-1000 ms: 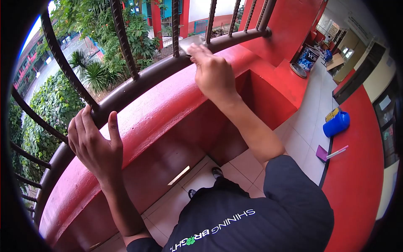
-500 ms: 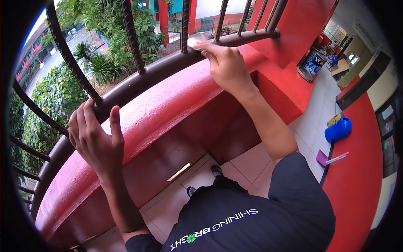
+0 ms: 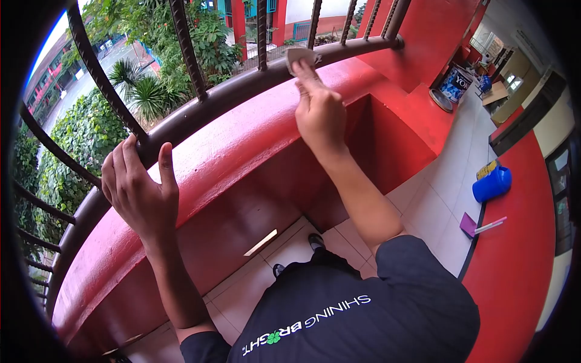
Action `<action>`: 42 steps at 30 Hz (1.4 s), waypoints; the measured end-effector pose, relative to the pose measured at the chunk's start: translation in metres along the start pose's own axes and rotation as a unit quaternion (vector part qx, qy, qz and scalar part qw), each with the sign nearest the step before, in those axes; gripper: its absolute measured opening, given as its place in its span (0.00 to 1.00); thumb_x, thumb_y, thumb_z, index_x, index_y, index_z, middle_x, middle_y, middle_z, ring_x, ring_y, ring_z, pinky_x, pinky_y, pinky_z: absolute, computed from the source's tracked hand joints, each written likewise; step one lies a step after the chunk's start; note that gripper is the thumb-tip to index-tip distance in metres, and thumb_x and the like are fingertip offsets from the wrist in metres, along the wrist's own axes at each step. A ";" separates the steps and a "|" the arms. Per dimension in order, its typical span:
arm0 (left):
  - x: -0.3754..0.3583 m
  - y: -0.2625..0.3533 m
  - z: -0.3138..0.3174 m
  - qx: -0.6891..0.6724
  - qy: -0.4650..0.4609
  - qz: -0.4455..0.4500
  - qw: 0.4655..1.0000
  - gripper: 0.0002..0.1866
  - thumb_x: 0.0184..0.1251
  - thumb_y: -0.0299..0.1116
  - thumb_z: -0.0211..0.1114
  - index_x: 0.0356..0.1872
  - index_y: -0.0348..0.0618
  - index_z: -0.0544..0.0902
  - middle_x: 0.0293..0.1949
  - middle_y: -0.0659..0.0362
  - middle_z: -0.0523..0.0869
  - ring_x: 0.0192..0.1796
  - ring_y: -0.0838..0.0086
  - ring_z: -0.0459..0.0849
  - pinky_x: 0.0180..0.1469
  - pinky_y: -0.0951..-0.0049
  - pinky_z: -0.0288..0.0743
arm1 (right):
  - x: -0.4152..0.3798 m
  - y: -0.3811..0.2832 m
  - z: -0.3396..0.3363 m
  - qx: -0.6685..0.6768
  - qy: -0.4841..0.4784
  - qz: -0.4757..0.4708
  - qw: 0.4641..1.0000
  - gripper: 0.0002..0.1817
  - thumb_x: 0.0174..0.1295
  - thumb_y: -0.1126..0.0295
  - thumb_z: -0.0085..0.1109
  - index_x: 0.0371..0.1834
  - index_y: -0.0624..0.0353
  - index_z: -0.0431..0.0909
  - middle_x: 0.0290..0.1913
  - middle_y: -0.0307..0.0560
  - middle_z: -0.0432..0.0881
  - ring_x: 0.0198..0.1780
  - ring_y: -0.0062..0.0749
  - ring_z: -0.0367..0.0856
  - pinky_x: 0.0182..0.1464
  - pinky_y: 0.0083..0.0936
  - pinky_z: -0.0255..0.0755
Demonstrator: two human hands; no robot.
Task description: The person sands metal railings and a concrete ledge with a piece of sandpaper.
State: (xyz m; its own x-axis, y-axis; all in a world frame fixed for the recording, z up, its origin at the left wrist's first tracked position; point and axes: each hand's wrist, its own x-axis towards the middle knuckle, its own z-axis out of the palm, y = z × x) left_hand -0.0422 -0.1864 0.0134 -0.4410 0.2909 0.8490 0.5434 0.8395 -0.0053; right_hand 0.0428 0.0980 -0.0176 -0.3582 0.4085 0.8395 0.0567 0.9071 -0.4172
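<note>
A dark brown metal rail curves across in front of me, with ridged upright bars rising from it. My left hand rests against the rail at the foot of a bar, its thumb spread well away from the fingers. Farther right, my right hand pinches a small pale grey folded sheet and presses it on top of the rail with fingers stretched along it. Just below the rail runs a glossy red ledge.
Greenery grows beyond the bars. A paint bucket stands at the back right near a round lid. Along the right side are a blue container and a purple dustpan. Tiled floor lies below me.
My right hand has shifted slightly along the rail to the right with the pale sheet, its wrist turning more upright. My left hand stays at the same spot on the rail.
</note>
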 end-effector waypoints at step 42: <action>-0.002 -0.004 0.002 0.024 -0.013 0.004 1.000 0.31 0.77 0.59 0.60 0.60 0.39 0.83 0.58 0.49 0.87 0.66 0.54 0.79 0.71 0.56 0.67 | 0.057 0.056 -0.019 -0.100 0.041 0.228 0.968 0.17 0.73 0.67 0.57 0.60 0.54 0.87 0.47 0.65 0.88 0.52 0.62 0.87 0.56 0.51 0.81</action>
State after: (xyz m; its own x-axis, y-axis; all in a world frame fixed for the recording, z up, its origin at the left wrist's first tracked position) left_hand -0.0452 -0.1897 0.0100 -0.4566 0.3087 0.8344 0.5113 0.8586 -0.0379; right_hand 0.0435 0.1742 0.0129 -0.1794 0.7706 0.6116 0.3733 0.6285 -0.6824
